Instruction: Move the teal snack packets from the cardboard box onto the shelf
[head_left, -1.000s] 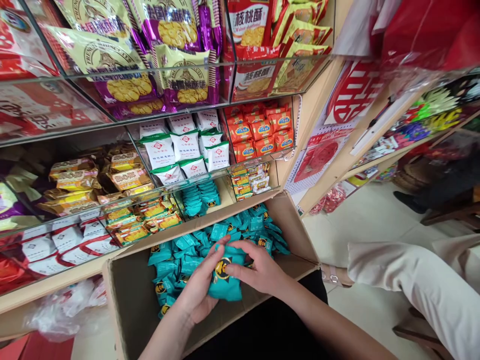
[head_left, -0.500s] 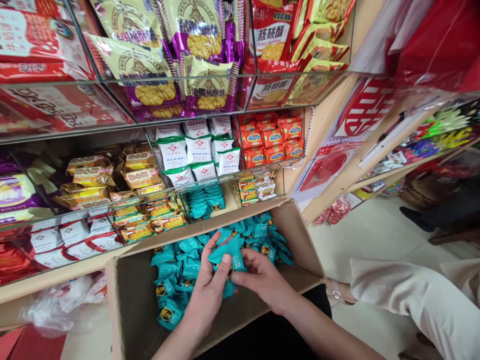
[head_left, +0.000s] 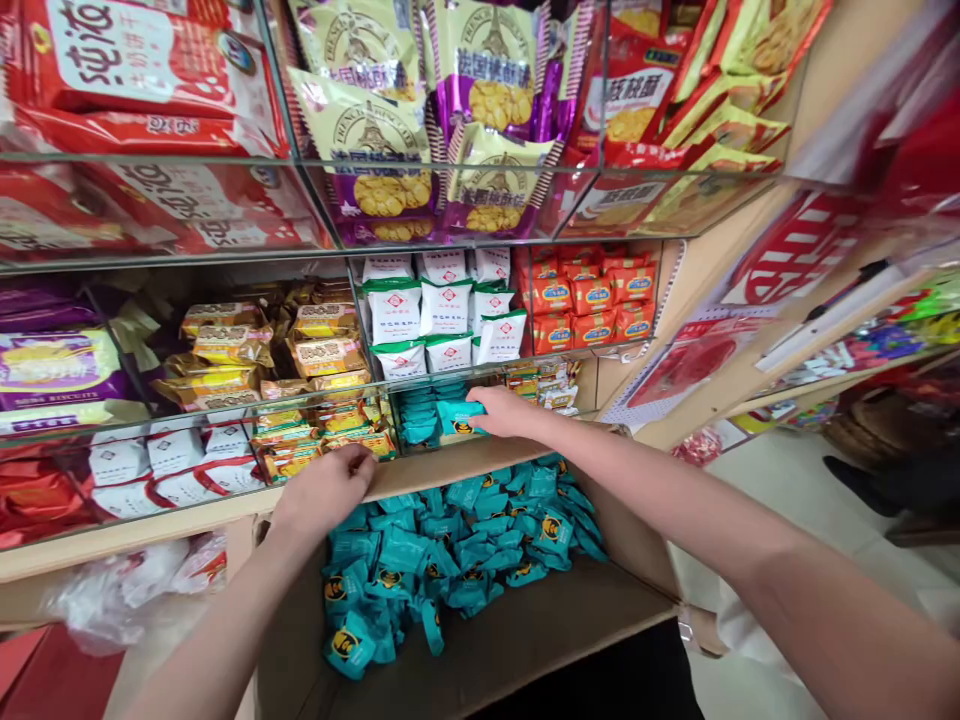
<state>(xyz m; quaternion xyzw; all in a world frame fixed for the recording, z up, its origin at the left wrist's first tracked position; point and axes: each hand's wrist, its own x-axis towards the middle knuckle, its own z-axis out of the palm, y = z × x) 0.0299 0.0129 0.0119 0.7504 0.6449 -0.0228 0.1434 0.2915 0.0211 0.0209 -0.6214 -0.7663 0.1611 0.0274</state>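
**Interior of a snack shop.** Tiered glass shelves (head_left: 480, 240) with clear dividers carried wrapped goods sorted by kind: red packs (head_left: 150, 60), purple-and-cream biscuit bags (head_left: 390, 150), white-and-green packets (head_left: 442, 310) and orange packets (head_left: 592, 300). An open cardboard box (head_left: 540, 630) of identical teal packets (head_left: 450, 550) stood against the shelving, and matching packets lay in one lower compartment. Further racks of coloured merchandise (head_left: 870, 335) stood to the right.

Packets (head_left: 450, 555) in box (head_left: 525, 640) below shelf (head_left: 187, 515).
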